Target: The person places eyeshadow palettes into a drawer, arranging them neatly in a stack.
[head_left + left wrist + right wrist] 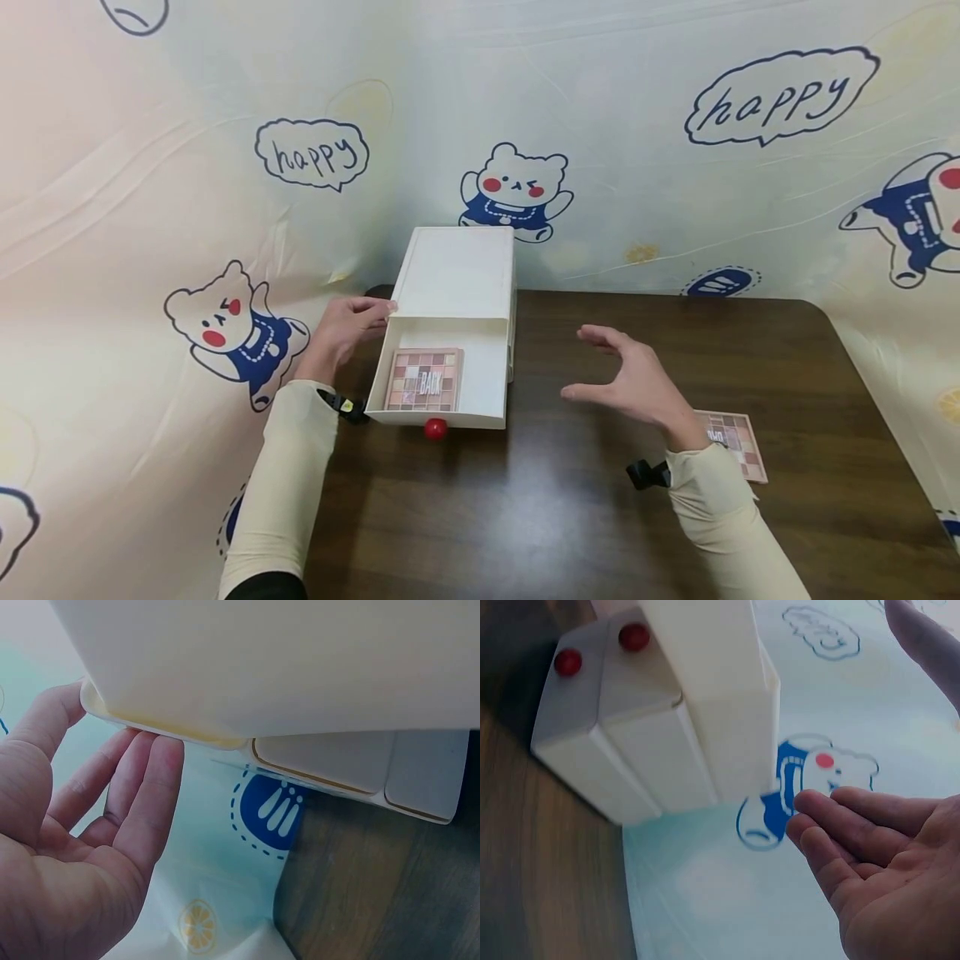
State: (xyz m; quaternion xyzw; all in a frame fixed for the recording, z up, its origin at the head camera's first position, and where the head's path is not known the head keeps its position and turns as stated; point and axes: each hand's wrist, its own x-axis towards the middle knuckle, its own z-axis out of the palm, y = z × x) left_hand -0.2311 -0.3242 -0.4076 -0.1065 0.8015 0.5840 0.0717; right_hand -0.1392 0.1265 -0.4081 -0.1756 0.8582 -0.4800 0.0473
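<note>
A white drawer box [457, 267] stands at the back of the table, its top drawer [483, 367] pulled out toward me. Inside that drawer, on the left, lies a flat pink checkered palette [424, 379] with white lettering. My left hand [345, 329] holds the box's left front edge; in the left wrist view the thumb and fingertips meet its rim. To the right of the box, my right hand [633, 375] hovers over the table with thumb and fingers spread, holding nothing. A second similar palette [742, 442] lies beyond the right wrist, partly hidden by the forearm.
A red round knob [435, 429] sticks out from the pulled drawer's front. Two lower drawers with red knobs [568, 662] show in the right wrist view. Behind the dark wooden table [540, 508] hangs a patterned cloth [600, 167], which also covers the left side.
</note>
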